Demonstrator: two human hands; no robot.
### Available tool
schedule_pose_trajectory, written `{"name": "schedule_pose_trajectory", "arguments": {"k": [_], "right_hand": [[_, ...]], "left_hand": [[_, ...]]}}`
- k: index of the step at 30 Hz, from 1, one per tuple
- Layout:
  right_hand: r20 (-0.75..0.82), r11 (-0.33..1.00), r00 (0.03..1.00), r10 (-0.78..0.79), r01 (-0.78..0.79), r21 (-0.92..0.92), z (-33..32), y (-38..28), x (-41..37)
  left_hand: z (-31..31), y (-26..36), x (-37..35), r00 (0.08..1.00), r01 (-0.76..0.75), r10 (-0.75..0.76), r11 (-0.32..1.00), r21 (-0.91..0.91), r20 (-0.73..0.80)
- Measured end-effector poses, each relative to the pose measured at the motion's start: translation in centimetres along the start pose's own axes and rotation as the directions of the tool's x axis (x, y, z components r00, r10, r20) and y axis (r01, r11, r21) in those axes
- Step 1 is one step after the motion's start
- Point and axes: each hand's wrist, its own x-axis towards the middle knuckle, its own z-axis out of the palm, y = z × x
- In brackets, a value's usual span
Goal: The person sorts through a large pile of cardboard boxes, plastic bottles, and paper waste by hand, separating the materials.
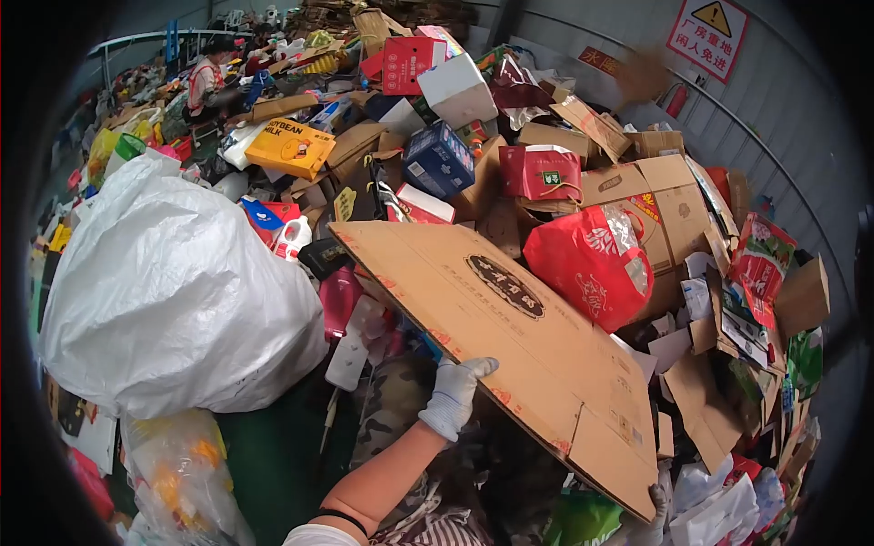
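Note:
A large flattened cardboard box (501, 337) with a dark oval print is held tilted in front of me. My left hand (455, 396), in a pale glove, grips its lower left edge, the thumb on the upper face and the other fingers mostly hidden. At the lower right corner my right hand (657, 500), also gloved, holds the board's edge and is partly hidden behind it. A red bag (592, 264) lies just beyond the cardboard's far edge.
A big white sack (182, 291) stands at the left, with a clear plastic bag (182, 473) below it. A high heap of boxes, including a yellow carton (289, 147), rises ahead. Another person (205, 82) is far back left. A metal railing (765, 150) runs along the right wall.

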Motion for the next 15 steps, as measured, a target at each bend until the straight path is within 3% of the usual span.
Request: {"name": "schedule_pose_trajectory", "arguments": {"k": [3,4,6,10,15], "right_hand": [[0.002,0.999,1.000,0.011,-0.011,0.034,-0.1,-0.6,1.2],[0.089,0.999,0.996,0.020,-0.024,0.039,-1.1,-0.8,1.9],[0.021,0.996,0.996,-0.085,0.085,0.015,-2.0,-0.7,2.9],[0.021,0.994,0.999,-0.049,0.046,0.102,0.2,-0.1,2.9],[0.031,0.985,0.988,-0.151,0.147,0.090,-0.1,1.3,2.6]], "left_hand": [[0.2,0.1,0.3,0.997,-0.003,0.008,0.998,0.064,-0.070],[0.1,0.1,0.5,0.999,0.004,-0.001,0.999,0.046,-0.053],[-0.8,-0.2,1.0,1.000,0.015,-0.015,1.000,0.005,-0.026],[-0.9,-0.5,1.2,0.995,0.043,-0.043,0.999,-0.001,-0.091],[-2.5,-1.6,1.5,1.000,-0.007,0.007,0.999,0.051,-0.001]]}}
